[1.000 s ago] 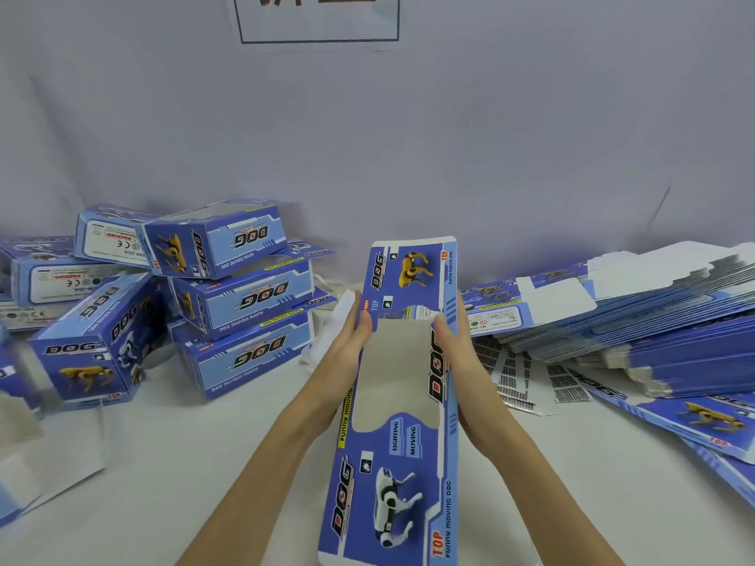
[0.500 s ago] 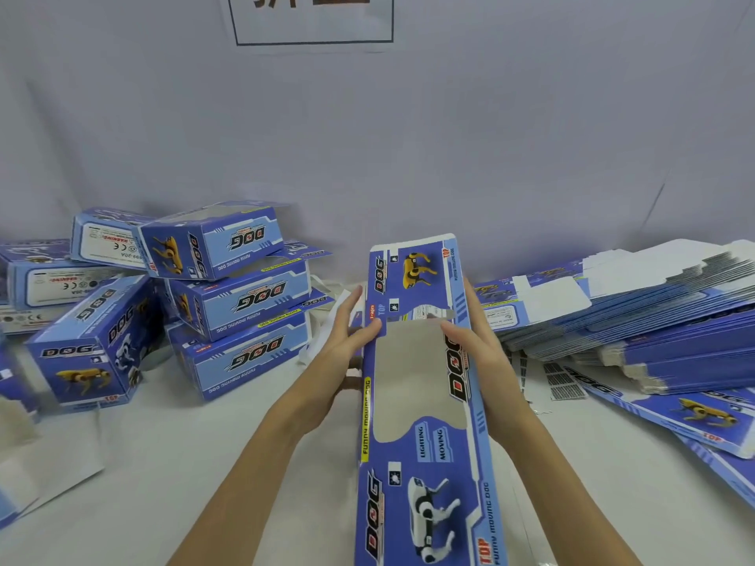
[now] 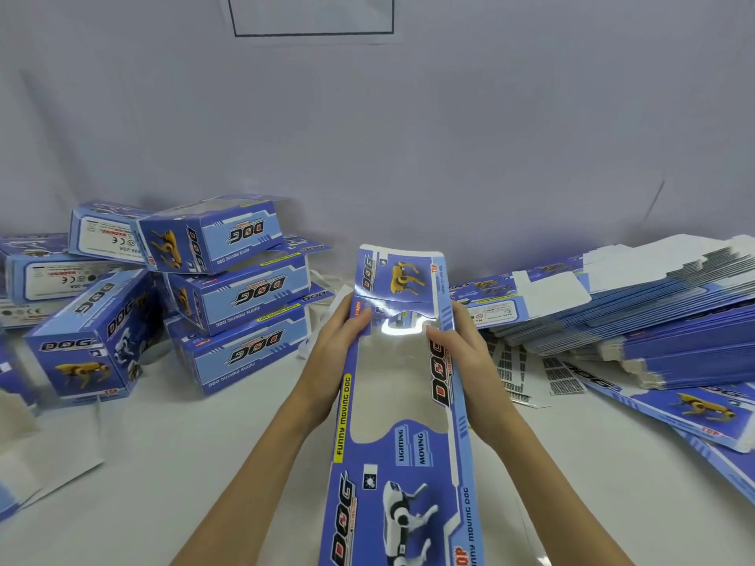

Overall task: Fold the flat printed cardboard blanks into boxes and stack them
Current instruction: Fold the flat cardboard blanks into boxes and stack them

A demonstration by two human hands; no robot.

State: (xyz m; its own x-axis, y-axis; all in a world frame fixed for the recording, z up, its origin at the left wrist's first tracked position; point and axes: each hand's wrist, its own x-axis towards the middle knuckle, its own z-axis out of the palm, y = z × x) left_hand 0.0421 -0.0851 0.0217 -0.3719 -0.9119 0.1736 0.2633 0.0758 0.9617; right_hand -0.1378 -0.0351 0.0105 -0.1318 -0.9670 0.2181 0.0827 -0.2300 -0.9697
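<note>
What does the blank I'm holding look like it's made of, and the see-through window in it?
Blank: apparently thin glossy printed cardboard; it stays flat between the hands.
Window: probably clear plastic film, given the bright glare at its top edge.

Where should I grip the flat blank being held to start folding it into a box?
Grip the blank by its two long side edges near the far end, beside the clear window, left hand and right hand opposite each other: it is long, narrow and floppy.

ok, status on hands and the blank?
Left hand and right hand grip flat blue printed cardboard blank by its edges. Still unfolded. Nothing in the way.
</note>
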